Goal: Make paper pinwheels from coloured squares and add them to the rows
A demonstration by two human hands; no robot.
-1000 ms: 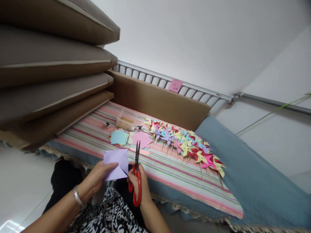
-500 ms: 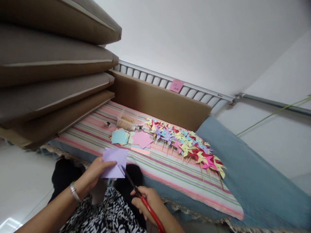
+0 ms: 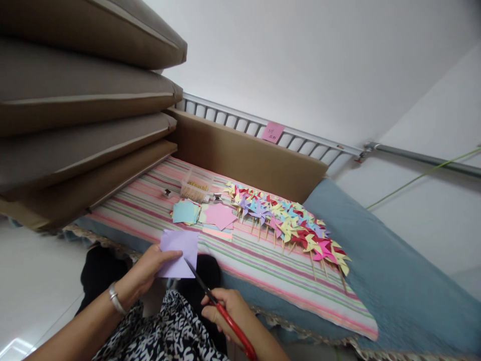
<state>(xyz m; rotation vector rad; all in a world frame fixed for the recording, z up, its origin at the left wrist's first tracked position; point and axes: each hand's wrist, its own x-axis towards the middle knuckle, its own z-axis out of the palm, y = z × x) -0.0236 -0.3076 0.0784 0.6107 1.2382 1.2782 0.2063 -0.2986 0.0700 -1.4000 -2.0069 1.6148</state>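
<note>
My left hand (image 3: 148, 271) pinches a lilac paper square (image 3: 179, 253) by its left side, thumb on top, holding it above my lap. My right hand (image 3: 225, 311) grips red-handled scissors (image 3: 221, 312), whose dark blades point up-left and meet the square's lower right edge. On the striped cloth (image 3: 263, 265) beyond lie a small stack of coloured paper squares (image 3: 185, 211), a pink square (image 3: 219, 216) and a long row of finished paper pinwheels (image 3: 289, 228) on wooden sticks.
A clear plastic box of sticks (image 3: 194, 188) stands behind the paper stack. Brown cushions (image 3: 75, 115) are stacked at the left, a cardboard panel (image 3: 248, 158) and a metal rail with a pink note (image 3: 272, 132) stand behind. A blue blanket (image 3: 394, 291) covers the right.
A second ago the scissors stood upright beside the paper; my right hand has since dropped and tilted them so the blades now reach the square's lower right edge. The left hand barely moved.
</note>
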